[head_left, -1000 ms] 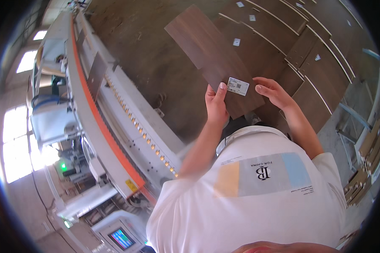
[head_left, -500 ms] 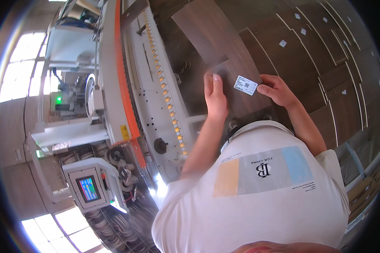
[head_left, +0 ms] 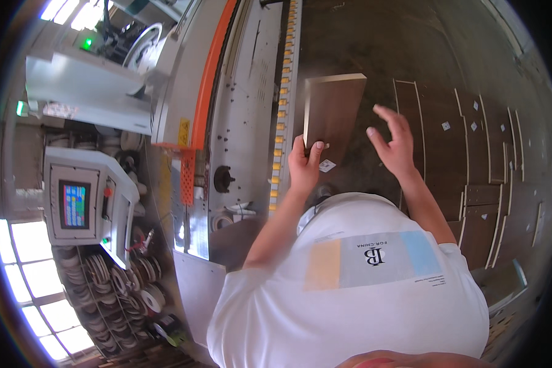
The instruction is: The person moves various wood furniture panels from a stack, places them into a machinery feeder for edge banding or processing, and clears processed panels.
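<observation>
A dark brown wood-grain board with a pale edge is held in front of me, tilted so its long side edge and end edge show. My left hand is closed on the board's left edge, thumb on the face. A small white printed label shows just beside that thumb, at the lower part of the board. To the right of the board, apart from it, my right hand is open, its fingers spread and holding nothing.
A long machine with an orange strip and a row of yellow rollers runs along my left. Its control panel has a lit screen. Coils hang on a rack below. Stacked brown boards with white labels lie at right.
My right hand has let go of the board and label and opened. The board has been turned, so its edges now show. My left hand has closed on it. The whole view has shifted.
</observation>
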The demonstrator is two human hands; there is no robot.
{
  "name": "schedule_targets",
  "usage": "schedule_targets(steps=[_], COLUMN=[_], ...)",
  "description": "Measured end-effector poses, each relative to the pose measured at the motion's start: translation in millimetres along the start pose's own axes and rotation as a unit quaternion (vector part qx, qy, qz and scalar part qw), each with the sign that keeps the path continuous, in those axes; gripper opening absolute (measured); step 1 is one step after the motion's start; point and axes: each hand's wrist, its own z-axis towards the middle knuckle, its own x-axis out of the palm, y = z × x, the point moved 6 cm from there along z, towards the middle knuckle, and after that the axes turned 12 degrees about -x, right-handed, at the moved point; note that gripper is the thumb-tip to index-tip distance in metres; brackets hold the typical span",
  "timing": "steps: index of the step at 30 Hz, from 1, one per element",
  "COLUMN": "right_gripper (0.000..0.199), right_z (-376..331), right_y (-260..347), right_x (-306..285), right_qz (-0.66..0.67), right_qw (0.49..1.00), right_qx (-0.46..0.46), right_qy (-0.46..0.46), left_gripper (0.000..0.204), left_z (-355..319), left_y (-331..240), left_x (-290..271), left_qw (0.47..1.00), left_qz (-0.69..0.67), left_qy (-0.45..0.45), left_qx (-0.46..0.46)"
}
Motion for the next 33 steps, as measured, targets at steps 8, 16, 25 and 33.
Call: schedule_targets(steps=[8, 16, 25, 33], right_gripper=[0.058, 0.041, 0.045, 0.047], right_z=[95, 77, -29, -76], right_y=[103, -3, -71, -89], right_x=[71, 137, 171, 182], right_qz=[-0.025, -0.079, 0.036, 0.073], right_qw=[0.975, 0.958, 0.896, 0.854], right_qx=[-0.202, -0.148, 0.055, 0.106], right_qy=[0.089, 0.232, 0.440, 0.504], left_gripper=[0.033, 0.029, 0.035, 0.045], left_z=[-14, -36, -63, -72], left_y=[42, 84, 236, 251], left_x=[-68, -123, -245, -320], left_qw=[0.970, 0.966, 0.857, 0.798], left_qz=[0.224, -0.028, -0.183, -0.324], left_qy=[-0.063, -0.206, -0.377, -0.455], left_qx=[-0.068, -0.152, -0.299, -0.228])
